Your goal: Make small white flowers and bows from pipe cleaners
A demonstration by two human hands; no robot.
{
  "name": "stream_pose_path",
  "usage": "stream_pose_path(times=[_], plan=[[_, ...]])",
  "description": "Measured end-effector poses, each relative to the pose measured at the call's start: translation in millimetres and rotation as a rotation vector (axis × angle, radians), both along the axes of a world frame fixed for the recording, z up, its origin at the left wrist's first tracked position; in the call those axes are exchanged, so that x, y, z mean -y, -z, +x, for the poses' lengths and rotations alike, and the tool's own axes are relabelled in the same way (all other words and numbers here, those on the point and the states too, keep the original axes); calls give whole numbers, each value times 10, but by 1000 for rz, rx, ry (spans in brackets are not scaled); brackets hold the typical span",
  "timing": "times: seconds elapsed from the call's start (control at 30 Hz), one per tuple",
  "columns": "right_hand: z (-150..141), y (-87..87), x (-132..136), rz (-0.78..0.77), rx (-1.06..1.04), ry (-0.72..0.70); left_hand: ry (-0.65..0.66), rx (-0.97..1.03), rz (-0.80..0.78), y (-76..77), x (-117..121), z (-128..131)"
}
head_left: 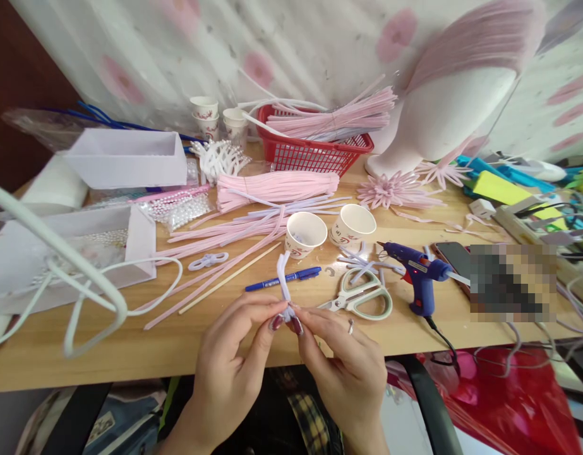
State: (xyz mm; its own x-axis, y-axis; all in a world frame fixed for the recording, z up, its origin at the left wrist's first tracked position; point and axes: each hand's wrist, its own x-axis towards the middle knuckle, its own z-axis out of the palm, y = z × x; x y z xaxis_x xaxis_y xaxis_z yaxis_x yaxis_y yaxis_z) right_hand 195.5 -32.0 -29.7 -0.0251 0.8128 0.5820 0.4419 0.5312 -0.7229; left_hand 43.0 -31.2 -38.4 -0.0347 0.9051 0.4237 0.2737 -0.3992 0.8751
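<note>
Both my hands meet near the table's front edge, pinching one lavender pipe cleaner between thumbs and fingertips. My left hand grips it from the left, and my right hand, with a ring on one finger, from the right. Its doubled length sticks up between them; the lower end is hidden by my fingers. Just beyond lies a blue pen. Scissors with pale handles rest beside my right hand. A looped lavender pipe cleaner piece lies farther left.
Two paper cups stand behind my hands. A blue glue gun with a cord lies to the right, near a phone. Pink pipe cleaners lie before a red basket. White boxes and a curved white rod occupy the left.
</note>
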Motion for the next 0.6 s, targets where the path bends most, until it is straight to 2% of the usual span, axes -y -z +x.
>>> stream_pose_path(times=[0.27,0.5,0.6], plan=[[-31,17,11,-26,-47,42,-37,-39,-3,-15,-9,48],[20,25,-38,-24,-46,14,14,-234,120,7,-32,7],[20,41,-35,-7,-13,38,38,-254,163,25,-25,21]])
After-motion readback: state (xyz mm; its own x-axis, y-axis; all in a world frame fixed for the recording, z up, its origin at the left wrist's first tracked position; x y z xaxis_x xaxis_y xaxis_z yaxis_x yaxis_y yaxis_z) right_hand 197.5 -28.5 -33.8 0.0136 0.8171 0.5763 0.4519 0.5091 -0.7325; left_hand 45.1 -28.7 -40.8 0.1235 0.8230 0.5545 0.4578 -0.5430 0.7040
